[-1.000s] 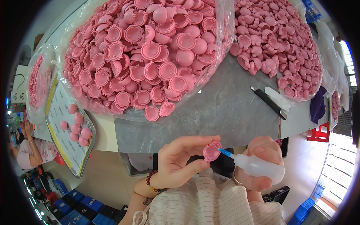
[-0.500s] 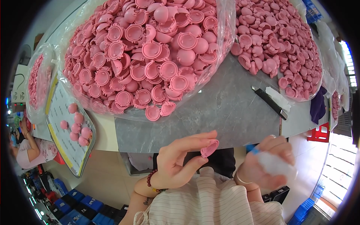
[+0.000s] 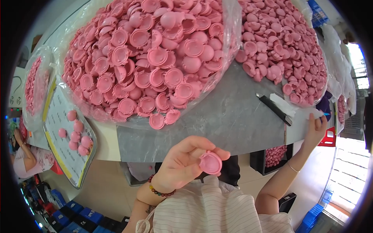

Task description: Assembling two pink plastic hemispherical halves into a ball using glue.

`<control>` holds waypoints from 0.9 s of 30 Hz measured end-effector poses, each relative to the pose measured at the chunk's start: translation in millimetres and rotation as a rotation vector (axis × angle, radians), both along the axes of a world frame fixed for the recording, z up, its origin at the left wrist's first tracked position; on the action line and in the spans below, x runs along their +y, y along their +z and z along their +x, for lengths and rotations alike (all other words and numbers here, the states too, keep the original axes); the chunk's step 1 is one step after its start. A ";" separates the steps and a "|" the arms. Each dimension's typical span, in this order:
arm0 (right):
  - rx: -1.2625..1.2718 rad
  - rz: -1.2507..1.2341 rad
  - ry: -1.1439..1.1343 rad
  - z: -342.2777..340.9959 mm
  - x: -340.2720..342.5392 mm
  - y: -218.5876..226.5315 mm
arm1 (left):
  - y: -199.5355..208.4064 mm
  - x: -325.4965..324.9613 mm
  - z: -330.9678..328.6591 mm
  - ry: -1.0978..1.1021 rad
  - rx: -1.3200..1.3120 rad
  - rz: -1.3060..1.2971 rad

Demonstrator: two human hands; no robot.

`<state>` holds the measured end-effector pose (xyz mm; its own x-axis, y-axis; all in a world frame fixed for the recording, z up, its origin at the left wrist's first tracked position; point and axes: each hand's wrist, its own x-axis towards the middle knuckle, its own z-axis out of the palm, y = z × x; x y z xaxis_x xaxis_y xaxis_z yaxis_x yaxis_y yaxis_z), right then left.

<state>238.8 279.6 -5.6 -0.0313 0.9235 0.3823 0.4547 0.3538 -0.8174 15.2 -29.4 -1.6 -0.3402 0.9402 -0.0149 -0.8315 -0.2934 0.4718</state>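
1 tray holds 7 pink balls. Left hand pinches 1 pink cup, fingers barely parted; right hand is at 1 blue-tipped bottle, grip unclear.

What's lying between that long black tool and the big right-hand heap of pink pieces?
In the head view, a white, paper-like scrap lies between the black tool and the big right-hand heap.

the held shell looks smooth plastic, the bag glossy film, the garment cloth.
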 end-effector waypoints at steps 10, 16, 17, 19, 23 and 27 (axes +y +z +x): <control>-0.444 0.554 0.143 -61.5 -34.7 41.7 | -5.8 1.0 7.7 -0.056 -0.215 0.053; -0.605 0.413 0.721 -97.1 -24.3 43.1 | -0.3 -2.9 11.0 -0.028 -0.126 -0.032; -0.635 0.389 0.667 -98.0 -24.3 43.0 | 0.5 -3.1 11.3 -0.027 -0.119 -0.051; -0.654 0.357 0.627 -101.2 -29.1 42.0 | -0.5 -4.5 10.2 -0.023 -0.095 -0.058; -0.230 -0.200 0.845 -103.6 -90.8 60.1 | 5.1 -0.7 9.6 0.139 0.139 -0.130; -0.389 -0.189 1.135 -111.3 -136.4 44.7 | -4.5 -5.1 1.4 0.188 0.217 0.020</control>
